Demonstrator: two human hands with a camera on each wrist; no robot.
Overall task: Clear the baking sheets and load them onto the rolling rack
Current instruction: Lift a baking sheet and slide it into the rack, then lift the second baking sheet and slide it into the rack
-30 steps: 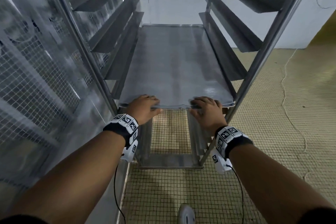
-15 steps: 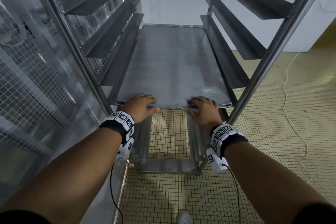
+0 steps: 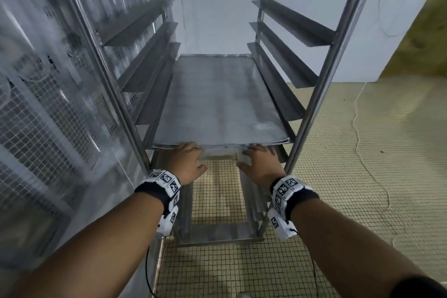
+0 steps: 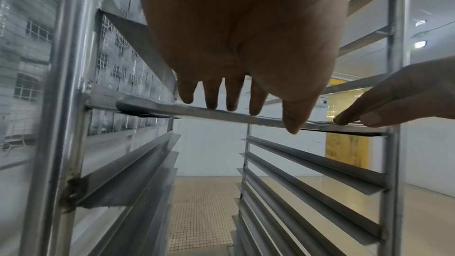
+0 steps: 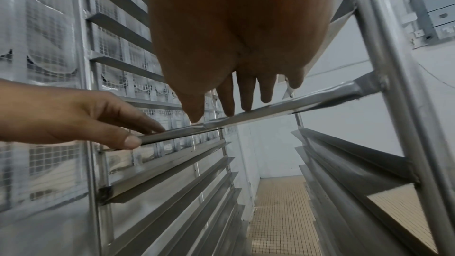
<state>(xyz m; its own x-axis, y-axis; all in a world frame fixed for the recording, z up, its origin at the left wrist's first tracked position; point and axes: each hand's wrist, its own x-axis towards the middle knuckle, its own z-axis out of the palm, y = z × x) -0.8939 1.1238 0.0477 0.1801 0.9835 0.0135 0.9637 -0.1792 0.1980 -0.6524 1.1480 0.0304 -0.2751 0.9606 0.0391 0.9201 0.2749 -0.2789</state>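
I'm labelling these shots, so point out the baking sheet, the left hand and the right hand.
baking sheet (image 3: 217,104), head view, flat top surface.
left hand (image 3: 187,159), head view, back of hand.
right hand (image 3: 262,163), head view, back of hand.

Baking sheet (image 3: 217,101) on rack (image 3: 338,60) runners, mid-height.

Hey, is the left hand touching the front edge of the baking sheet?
Touching. In the left wrist view, the left hand has straight fingertips resting on the baking sheet edge, no gap visible.
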